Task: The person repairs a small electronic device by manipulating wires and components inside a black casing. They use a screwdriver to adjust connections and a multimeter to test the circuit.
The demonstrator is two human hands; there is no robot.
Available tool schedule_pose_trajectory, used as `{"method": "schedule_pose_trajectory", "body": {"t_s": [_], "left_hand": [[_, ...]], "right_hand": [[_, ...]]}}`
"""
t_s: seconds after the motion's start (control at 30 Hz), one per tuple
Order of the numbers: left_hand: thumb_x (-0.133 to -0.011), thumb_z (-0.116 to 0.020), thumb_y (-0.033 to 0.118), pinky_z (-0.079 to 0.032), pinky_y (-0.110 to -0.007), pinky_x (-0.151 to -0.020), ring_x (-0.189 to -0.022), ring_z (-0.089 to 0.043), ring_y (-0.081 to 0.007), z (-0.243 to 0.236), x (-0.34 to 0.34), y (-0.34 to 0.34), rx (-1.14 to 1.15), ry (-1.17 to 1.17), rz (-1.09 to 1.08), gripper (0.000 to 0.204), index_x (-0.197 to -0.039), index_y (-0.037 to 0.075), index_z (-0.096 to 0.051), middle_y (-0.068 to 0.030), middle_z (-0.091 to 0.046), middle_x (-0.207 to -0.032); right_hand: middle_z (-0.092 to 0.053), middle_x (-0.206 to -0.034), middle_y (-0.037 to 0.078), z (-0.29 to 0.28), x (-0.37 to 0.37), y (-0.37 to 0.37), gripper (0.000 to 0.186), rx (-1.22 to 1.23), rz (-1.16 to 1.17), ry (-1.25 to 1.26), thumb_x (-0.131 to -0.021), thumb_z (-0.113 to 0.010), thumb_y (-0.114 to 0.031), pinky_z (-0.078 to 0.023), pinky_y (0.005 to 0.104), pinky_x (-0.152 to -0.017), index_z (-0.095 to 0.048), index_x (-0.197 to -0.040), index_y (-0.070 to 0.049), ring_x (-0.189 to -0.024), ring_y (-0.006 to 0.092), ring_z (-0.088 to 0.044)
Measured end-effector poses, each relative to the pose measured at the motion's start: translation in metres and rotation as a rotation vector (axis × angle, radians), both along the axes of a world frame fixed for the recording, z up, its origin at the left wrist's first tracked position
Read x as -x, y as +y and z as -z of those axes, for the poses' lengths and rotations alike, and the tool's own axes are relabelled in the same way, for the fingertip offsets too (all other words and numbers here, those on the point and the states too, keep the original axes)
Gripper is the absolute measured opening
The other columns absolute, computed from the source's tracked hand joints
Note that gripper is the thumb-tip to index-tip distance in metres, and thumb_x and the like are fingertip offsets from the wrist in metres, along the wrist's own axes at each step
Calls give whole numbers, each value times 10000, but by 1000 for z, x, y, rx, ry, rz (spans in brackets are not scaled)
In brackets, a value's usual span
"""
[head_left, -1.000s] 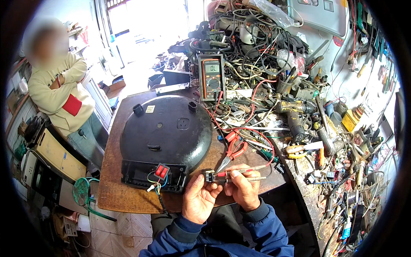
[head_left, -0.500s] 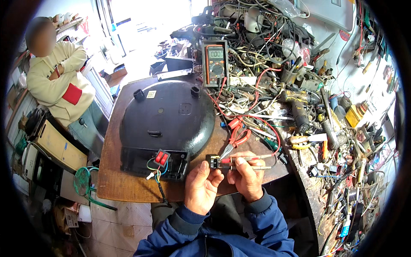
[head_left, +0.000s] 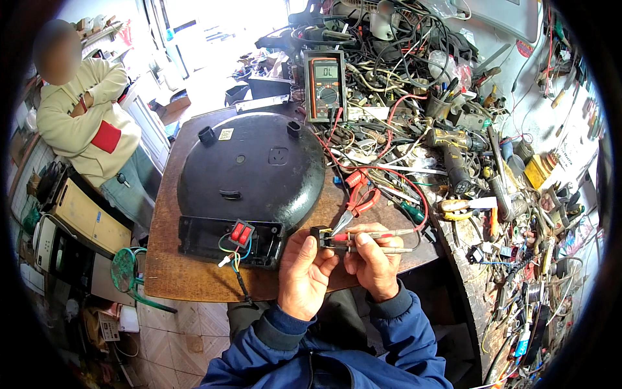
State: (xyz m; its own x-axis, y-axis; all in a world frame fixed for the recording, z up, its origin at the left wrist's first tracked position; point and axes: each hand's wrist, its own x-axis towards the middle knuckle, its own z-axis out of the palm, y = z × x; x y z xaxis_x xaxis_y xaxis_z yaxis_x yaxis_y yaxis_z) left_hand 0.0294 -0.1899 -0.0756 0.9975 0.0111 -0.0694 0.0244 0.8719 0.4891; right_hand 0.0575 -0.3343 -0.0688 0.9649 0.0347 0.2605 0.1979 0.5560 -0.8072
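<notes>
At the table's front edge, my left hand (head_left: 303,272) pinches a small black block with metal terminals (head_left: 319,234); its exact kind is unclear. My right hand (head_left: 374,262) grips two multimeter probes (head_left: 392,233), one marked red, side by side. Their tips point left at the block's terminals; whether both touch is too small to tell. Leads run from the probes toward a multimeter (head_left: 326,91), propped up at the back with its display lit. Just beyond the hands lie red-handled pliers (head_left: 357,201). On the left is a round black appliance body (head_left: 249,168), beside a red double rocker switch (head_left: 241,233) on coloured wires.
Tangled cables (head_left: 389,71) and loose tools heap up at the back and right. A cordless drill (head_left: 451,155) lies among them. A person (head_left: 87,123) with folded arms stands at the far left, near a green stool (head_left: 126,271). The wooden table (head_left: 162,259) ends before my lap.
The multimeter's display reading has changed. The view has shifted slightly, while both hands keep their grips and the probes stay at the small black block.
</notes>
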Motion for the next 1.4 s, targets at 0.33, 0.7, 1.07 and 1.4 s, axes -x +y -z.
{"method": "schedule_pose_trajectory", "body": {"t_s": [0.33, 0.7, 1.07, 1.4], "left_hand": [[-1068, -618, 147, -649, -366, -825, -920, -737, -187, 2, 0, 1, 28, -17, -9, 186, -1253, 141, -602, -64, -738, -1125], [-1069, -623, 170, -652, -354, -805, -885, -729, -162, 1, 1, 1, 8, 18, 21, 131, -1163, 93, -672, -62, -750, -1054], [-1091, -590, 249, -633, -358, -867, -893, -704, -169, 4, -3, 3, 28, 45, 21, 229, -1162, 56, -692, -87, -741, -1048], [-1043, -583, 109, -622, -384, -966, -1038, -730, -215, 5, -2, 5, 62, -9, 65, 227, -1233, 33, -680, -98, -747, -1133]], "right_hand": [[-673, -739, 94, -1, 1, 2, 214, 33, 6, 2, -1015, -646, -117, -448, 267, -469, -697, -1094, 75, -522, 118, -565], [-701, -815, 118, 1, 2, 0, 210, 8, 2, 5, -1006, -658, -104, -463, 273, -467, -702, -1104, 77, -536, 131, -586], [-674, -770, 103, -11, 1, -5, 247, -72, 148, 75, -1006, -646, -185, -473, 273, -437, -697, -1066, 49, -499, 135, -573], [-555, -684, -16, -14, -22, -62, 224, 644, 224, 235, -1027, -605, -199, -428, 252, -516, -630, -894, -20, -591, 79, -541]]}}
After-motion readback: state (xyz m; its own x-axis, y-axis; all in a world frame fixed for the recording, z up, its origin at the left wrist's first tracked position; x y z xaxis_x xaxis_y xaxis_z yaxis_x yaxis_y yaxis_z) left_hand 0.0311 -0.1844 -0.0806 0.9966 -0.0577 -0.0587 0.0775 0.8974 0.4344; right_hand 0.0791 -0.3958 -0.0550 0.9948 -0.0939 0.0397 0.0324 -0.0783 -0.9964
